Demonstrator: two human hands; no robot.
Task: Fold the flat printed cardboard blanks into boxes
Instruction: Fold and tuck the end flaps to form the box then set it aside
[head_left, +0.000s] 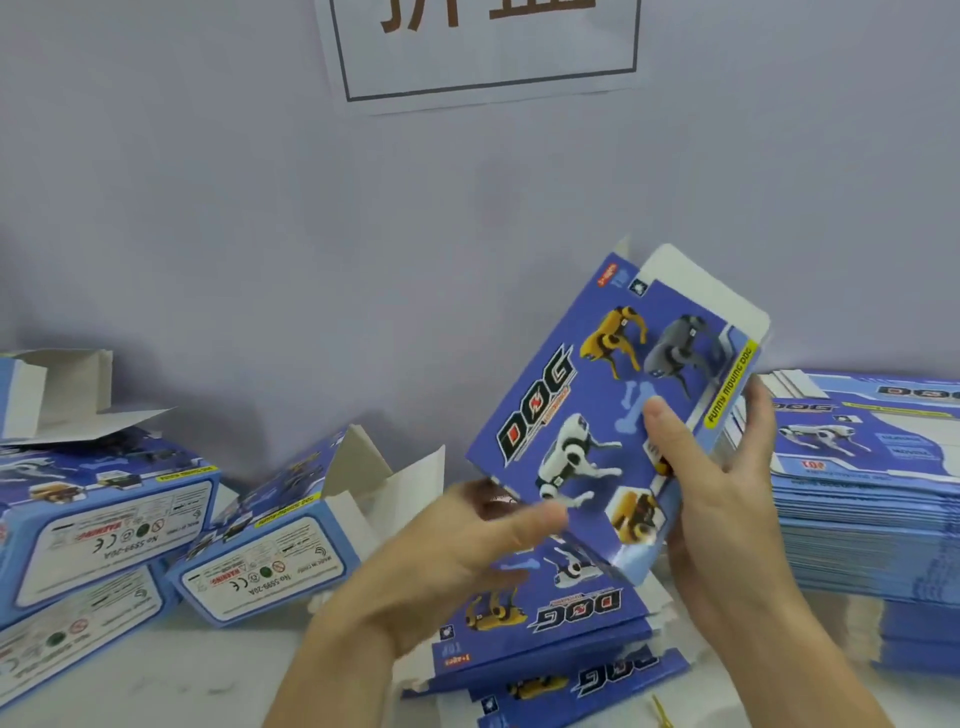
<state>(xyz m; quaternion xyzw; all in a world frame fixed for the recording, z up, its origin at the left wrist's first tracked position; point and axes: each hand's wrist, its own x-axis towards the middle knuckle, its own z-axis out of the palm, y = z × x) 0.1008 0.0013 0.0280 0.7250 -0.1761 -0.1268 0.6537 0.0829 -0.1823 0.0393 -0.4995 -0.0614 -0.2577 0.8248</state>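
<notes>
My right hand (727, 467) grips the raised blue "DOG" blank (613, 415) by its right edge, thumb on the printed face, fingers behind. Left hand (467, 540) at its lower left corner, blurred; grip state I cannot tell. The blank tilts above the loose blanks (545, 623) on the bench (208, 670), with the flat stack (872, 499) to the right and folded boxes (260, 551) to the left. Judgement: squaring the sleeve. Press opposite creases inward evenly, keep the white end flap (696, 286) free, avoid creasing the panel.
</notes>
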